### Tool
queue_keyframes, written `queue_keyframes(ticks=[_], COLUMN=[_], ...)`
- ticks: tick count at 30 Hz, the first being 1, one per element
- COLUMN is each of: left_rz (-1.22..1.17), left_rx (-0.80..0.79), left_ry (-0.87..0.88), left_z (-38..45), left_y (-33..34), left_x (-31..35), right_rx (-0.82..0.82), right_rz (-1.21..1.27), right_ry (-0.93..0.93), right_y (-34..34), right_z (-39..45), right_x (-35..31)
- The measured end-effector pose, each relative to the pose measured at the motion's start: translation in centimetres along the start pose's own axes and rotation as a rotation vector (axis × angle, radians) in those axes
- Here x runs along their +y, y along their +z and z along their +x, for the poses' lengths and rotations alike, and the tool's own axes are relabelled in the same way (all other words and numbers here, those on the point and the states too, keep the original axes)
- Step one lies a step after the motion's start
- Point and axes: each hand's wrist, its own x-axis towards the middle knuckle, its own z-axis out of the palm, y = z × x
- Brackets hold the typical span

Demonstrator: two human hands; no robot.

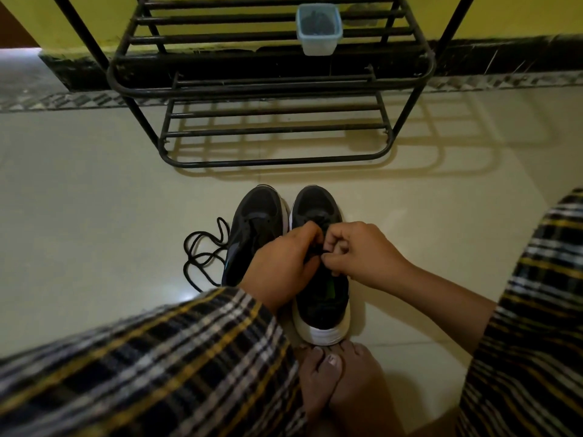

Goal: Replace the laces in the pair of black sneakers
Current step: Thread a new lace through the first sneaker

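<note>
Two black sneakers with white soles stand side by side on a pale tiled floor (94, 216), toes pointing away from the viewer. The right sneaker (321, 279) is the one being worked on. Both hands meet over its lacing area, about midway along the shoe. The left hand (284, 266) comes in from a plaid sleeve (157, 357) and curls its fingers and thumb around a dark lace on the shoe's tongue. The right hand (356, 253) faces it, fingertips bunched and pinching the same lace just beside the left thumb, so the two sets of fingertips nearly touch. The lace itself is mostly hidden between the fingers; only a short dark piece shows there. A green patch shows inside the shoe below the hands.

The left sneaker (255, 228) sits touching the right one, partly covered by the left wrist. Just beside its outer edge, a loose black lace (202, 253) lies in tangled loops on the floor.

A bare foot (334, 383) rests on the floor with its toes against the right sneaker's heel.

Farther away, a black metal shoe rack (274, 99) stands against a yellow wall. A small clear plastic container (318, 29) with dark contents sits on its upper shelf.
</note>
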Motion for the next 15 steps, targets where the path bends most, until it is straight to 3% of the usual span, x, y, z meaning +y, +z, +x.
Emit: queue_keyframes(ticks=[3,6,10,15], left_rz=[0.076,0.005,-0.288,-0.870], left_rx=[-0.030,-0.023,0.022,0.017], left_ry=[0.017,0.027,-0.053,-0.384], left_z=[0.12,0.10,-0.10,-0.56], left_y=[0.13,0.29,0.66,-0.12], left_x=[-0.19,-0.12,-0.18,0.52], right_rx=[-0.003,0.006,0.006,0.005], right_rz=[0.094,0.138,0.142,0.149], right_ry=[0.060,0.074,0.081,0.106], right_y=[-0.01,-0.13,-0.07,0.16], right_z=[-0.17,-0.22,-0.36,-0.57], right_x=[-0.03,-0.27,-0.36,0.05])
